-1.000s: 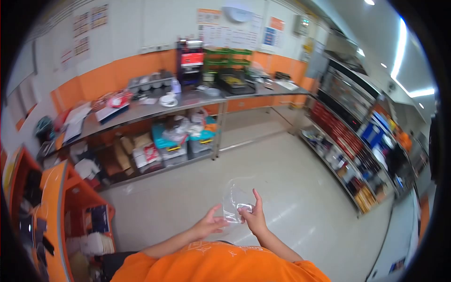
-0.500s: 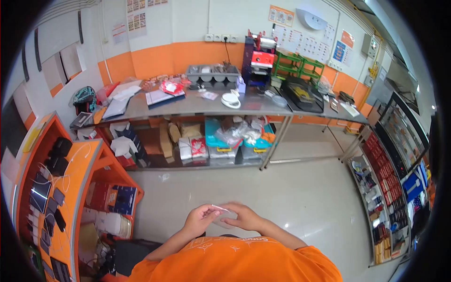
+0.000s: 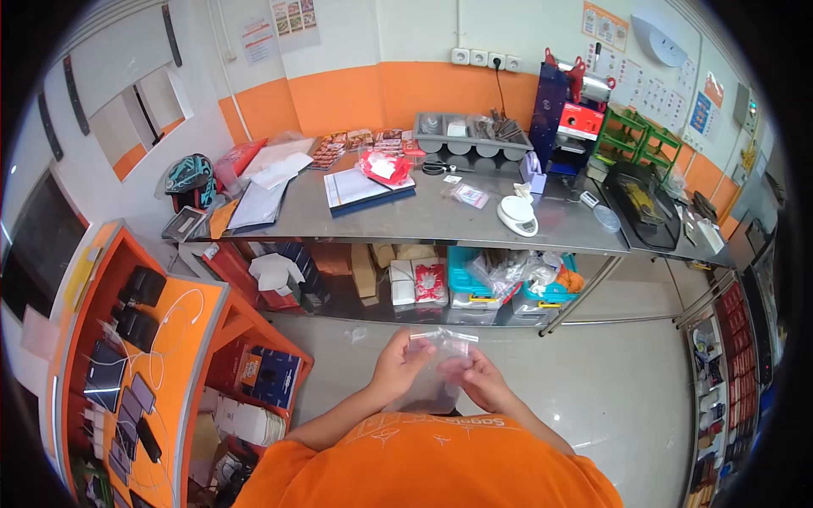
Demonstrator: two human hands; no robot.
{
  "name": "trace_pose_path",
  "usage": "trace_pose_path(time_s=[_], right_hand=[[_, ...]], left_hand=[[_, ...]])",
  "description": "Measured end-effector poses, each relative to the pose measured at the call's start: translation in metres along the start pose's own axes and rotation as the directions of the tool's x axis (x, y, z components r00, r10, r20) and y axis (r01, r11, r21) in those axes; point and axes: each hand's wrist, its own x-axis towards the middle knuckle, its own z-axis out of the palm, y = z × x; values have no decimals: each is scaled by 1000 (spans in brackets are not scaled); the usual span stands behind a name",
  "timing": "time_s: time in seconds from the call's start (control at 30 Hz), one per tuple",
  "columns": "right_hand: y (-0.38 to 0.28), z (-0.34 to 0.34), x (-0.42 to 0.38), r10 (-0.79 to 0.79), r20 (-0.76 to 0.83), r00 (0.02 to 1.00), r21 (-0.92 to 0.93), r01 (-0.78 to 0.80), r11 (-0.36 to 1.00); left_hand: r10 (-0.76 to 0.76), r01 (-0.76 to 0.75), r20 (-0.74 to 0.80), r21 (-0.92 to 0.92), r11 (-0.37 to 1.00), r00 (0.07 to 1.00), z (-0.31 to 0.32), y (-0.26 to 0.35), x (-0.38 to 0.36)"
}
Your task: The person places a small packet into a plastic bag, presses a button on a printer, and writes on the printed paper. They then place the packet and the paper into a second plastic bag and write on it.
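A clear plastic bag (image 3: 434, 391) hangs in front of my orange shirt, its top edge upright between my two hands. My left hand (image 3: 398, 368) pinches its left side near the top, the thumb lying over the film. On the right side, my right hand (image 3: 481, 383) grips the bag with bent fingers, lower than the top edge. Through the film the grey floor shows faintly. Whether anything small lies inside the bag, I cannot make out.
Ahead stands a steel table (image 3: 381, 222) bearing a white kitchen scale (image 3: 517, 215), a clipboard (image 3: 366, 190), a grey cutlery tray (image 3: 474, 144) and a sealing machine (image 3: 572, 118). An orange shelf (image 3: 190, 339) with phones stands left. Racks (image 3: 730, 364) line the right side.
My view has turned left and nearer the table. The thin item, earlier edge-on in my left hand, now shows as a spread clear bag, and my right hand has closed on it.
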Motion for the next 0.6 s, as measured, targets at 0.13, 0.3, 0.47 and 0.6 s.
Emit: trace_pose_path(time_s=[0.13,0.3,0.47,0.6], right_hand=[[0,-43,86,129,79,989,-304,-100,947],[-37,-47,205,169,215,962,-254,-112,961],[-77,-67,304,177,235,956,-546,-21,838],[-106,-85,342,-117,376,919,-750,376,544]], left_hand=[[-113,75,-198,-194,978,974,-12,-21,64],[6,-75,-389,-163,984,921,-46,-45,157],[-2,-116,-550,-180,977,835,-64,-62,231],[-279,22,-537,-435,900,796,-75,-78,273]])
